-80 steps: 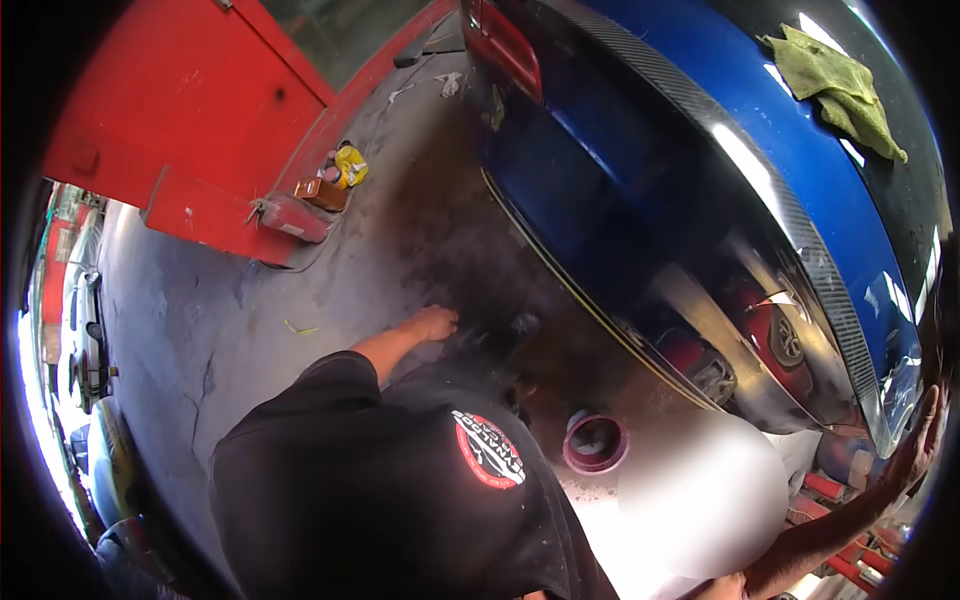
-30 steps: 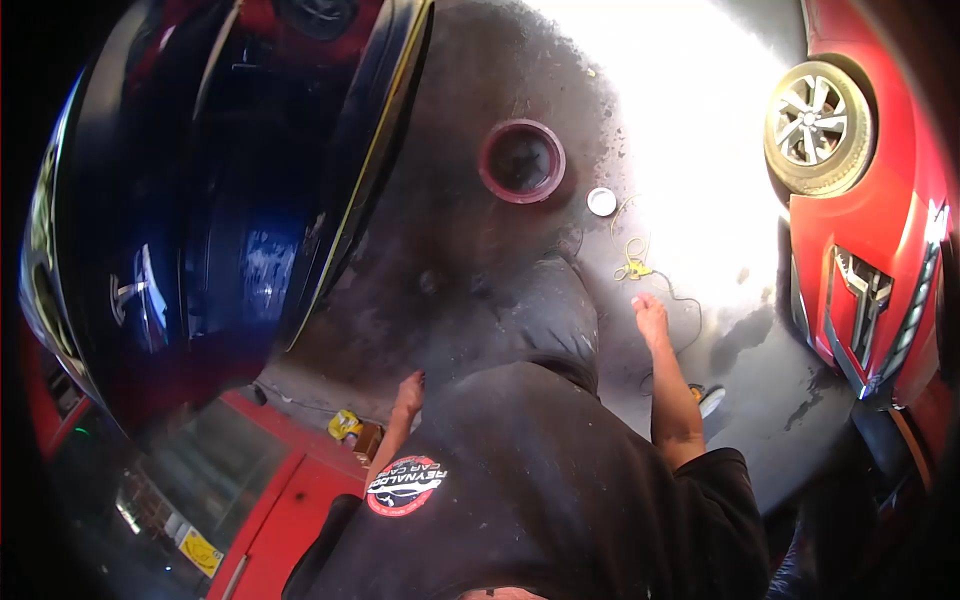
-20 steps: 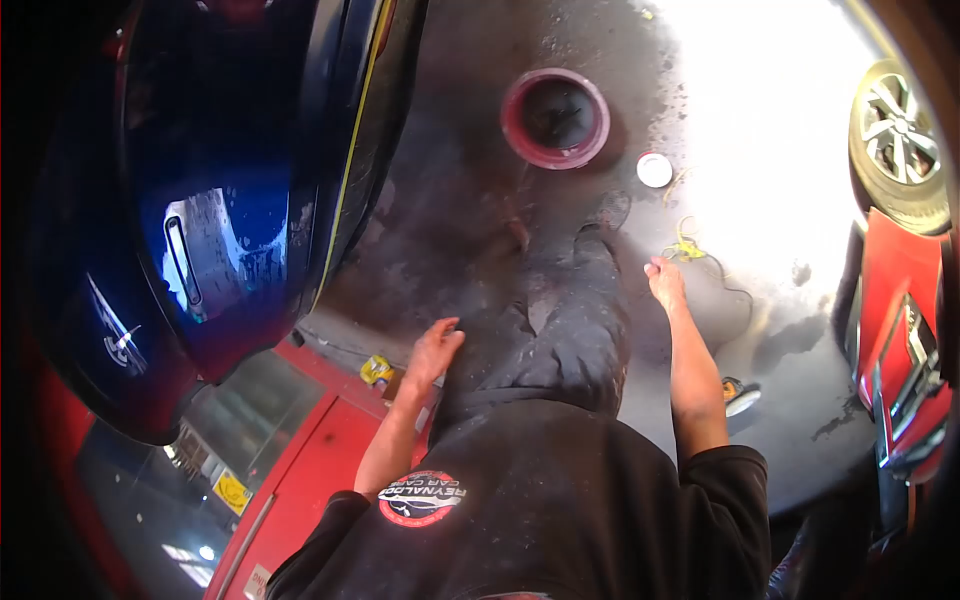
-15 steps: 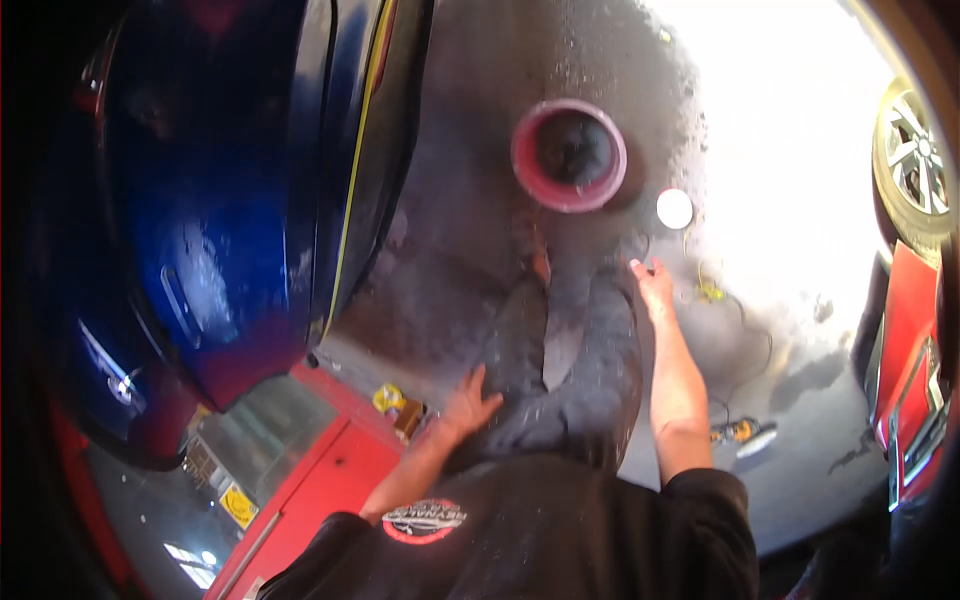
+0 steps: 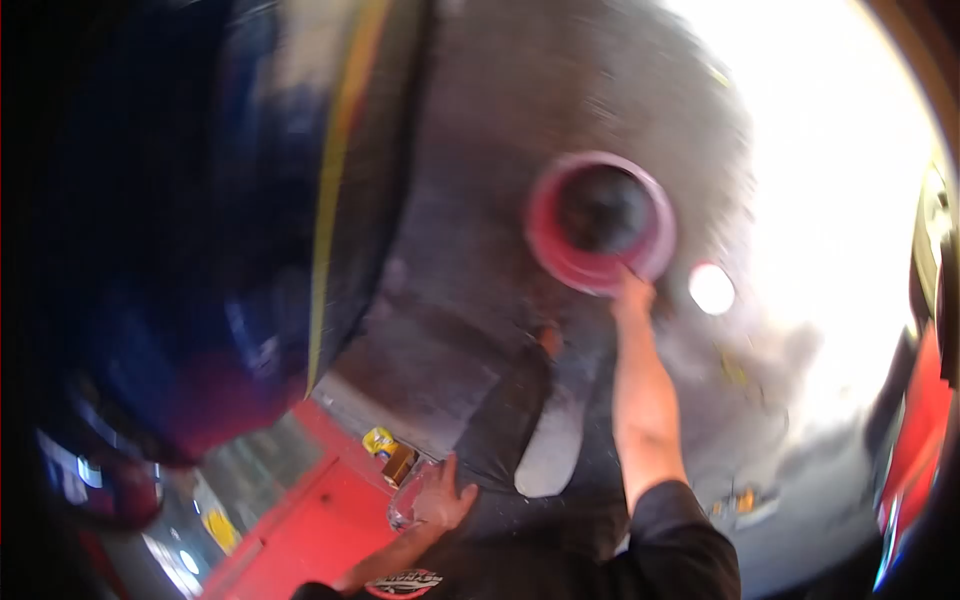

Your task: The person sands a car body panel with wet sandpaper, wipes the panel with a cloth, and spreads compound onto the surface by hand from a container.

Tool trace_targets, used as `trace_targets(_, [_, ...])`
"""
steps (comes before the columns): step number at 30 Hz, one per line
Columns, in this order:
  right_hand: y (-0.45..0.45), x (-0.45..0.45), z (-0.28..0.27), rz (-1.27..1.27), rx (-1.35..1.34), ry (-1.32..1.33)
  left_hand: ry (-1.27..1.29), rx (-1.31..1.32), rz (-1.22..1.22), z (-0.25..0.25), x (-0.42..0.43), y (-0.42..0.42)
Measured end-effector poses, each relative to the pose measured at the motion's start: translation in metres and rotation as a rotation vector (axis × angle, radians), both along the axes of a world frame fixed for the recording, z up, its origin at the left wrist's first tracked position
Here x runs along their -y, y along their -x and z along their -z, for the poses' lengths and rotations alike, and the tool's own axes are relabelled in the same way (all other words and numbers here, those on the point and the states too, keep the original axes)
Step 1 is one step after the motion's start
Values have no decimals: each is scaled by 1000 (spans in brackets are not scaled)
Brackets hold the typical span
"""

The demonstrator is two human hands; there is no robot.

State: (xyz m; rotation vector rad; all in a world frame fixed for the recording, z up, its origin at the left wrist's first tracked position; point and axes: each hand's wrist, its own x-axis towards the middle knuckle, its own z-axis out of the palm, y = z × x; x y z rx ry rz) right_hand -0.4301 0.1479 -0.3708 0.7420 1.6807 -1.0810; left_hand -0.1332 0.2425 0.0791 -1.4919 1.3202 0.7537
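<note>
Where the grey floor (image 5: 480, 150) spreads out before me, it runs from the yellow-lined lower edge of a dark blue car (image 5: 220, 300) on the left to a glaring bright strip on the right. Red panelling (image 5: 320, 510) slants across the lower left. Well apart from the car stands a pink bucket (image 5: 560, 245), round, mouth up, blurred, paler at the rim; inside lies something dark (image 5: 603, 208) I can't make out. Floor opens out on every side of it. The person's left hand (image 5: 443, 500) has its fingers spread wide by the dark trouser leg (image 5: 505, 430); the right hand (image 5: 633, 292) is at the bucket's near rim, though I can't tell whether its fingers grip it. Near the bucket lies a round white object (image 5: 711, 289); smaller still, a brown box (image 5: 399, 465) sits just beside a yellow container (image 5: 379, 441).
</note>
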Motion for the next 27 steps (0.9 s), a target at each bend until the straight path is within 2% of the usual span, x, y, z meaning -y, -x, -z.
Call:
trace_targets(1, [-4,1,2,91,9,152,-1,13,-37,-4,7,0])
trace_targets(3, [13,8,5,9,-6,243,-28,9,-99,-12,16,4])
trace_targets(4, [30,1,28,-106,40,155,6,-18,-82,-8,2,-11])
trace_targets(6, [62,18,18,-141,61,104,9,-28,-105,-13,6,-9])
trace_targets(9, [103,38,3,-130,82,115,20,-35,-119,-20,12,1])
trace_targets(11, [128,47,6,-116,85,261,14,-37,-104,-18,12,2])
trace_targets(13, [151,70,13,-172,25,81,34,-46,-99,-18,14,3])
trace_targets(17, [198,75,79,-101,75,261,103,-80,-62,-14,6,-1])
trace_targets(19, [228,62,143,-22,126,326,91,-50,-51,-13,12,5])
trace_targets(20, [226,56,145,-43,124,338,61,-30,-84,-14,19,9])
trace_targets(23, [245,55,125,-59,78,388,75,-56,-100,-10,16,9])
trace_targets(25, [220,62,68,-58,58,429,102,-68,-108,-12,18,10])
trace_targets(27, [206,59,39,-130,3,237,106,-25,-93,-10,17,13])
